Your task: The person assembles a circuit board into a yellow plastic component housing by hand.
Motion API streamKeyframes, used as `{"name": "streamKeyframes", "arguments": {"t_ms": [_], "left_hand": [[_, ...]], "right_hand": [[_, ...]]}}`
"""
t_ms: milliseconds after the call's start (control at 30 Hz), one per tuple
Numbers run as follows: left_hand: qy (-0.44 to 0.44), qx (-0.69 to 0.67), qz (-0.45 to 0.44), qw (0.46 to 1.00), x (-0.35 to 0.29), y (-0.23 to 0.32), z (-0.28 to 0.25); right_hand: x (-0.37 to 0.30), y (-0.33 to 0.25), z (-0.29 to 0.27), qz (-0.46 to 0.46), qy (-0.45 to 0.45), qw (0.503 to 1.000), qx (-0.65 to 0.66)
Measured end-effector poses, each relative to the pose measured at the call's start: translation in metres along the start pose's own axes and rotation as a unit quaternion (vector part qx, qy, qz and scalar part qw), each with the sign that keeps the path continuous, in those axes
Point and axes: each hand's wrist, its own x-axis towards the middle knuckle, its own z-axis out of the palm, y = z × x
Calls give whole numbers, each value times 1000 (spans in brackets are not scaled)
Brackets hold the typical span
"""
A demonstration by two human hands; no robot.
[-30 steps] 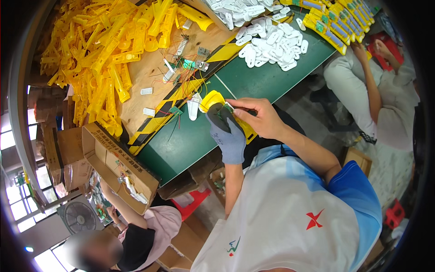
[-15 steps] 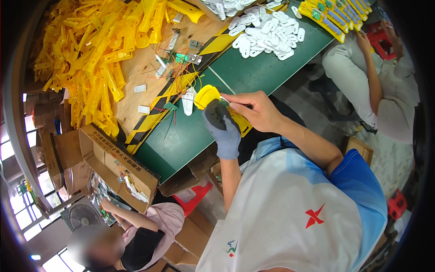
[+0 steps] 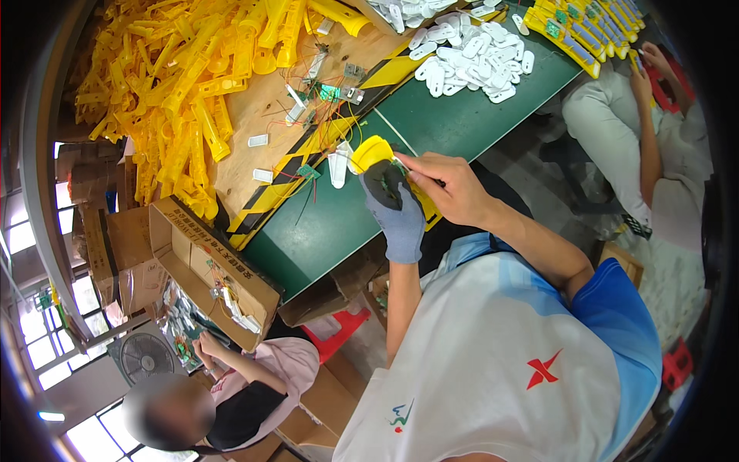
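My left hand (image 3: 394,212), in a grey-blue glove with a dark palm, is closed around a yellow plastic housing (image 3: 372,152). The housing's rounded end sticks out past the fingers, and another yellow stretch shows behind the glove. My bare right hand (image 3: 454,185) pinches at the housing's edge, thumb and forefinger close together. A small whitish bit shows at those fingertips, too small to name. Just left of the housing, a white plastic part (image 3: 337,168) lies on the green table (image 3: 315,235). Near it is a small green circuit board (image 3: 308,172) with wires.
Yellow housings (image 3: 181,85) are heaped on the wooden board. White oval pieces (image 3: 477,61) pile up at the back, beside filled yellow housings (image 3: 573,38). An open carton (image 3: 219,269) stands by the table's left end. Co-workers sit at lower left and far right.
The whole view has shifted slightly, moving things rightward in the picture. Both my hands keep nearly the same hold on the housing. The lower-left co-worker's hands have moved.
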Motion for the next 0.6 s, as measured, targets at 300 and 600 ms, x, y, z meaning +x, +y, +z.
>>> {"name": "streamKeyframes", "arguments": {"t_ms": [300, 600], "left_hand": [[-12, 4, -5, 1000, 5, 1, -2], [-47, 50, -4, 998, 12, 6, -2]], "right_hand": [[-1, 0, 4, -42, 28, 999, -11], [15, 2, -15, -123, -29, 988, -88]]}}
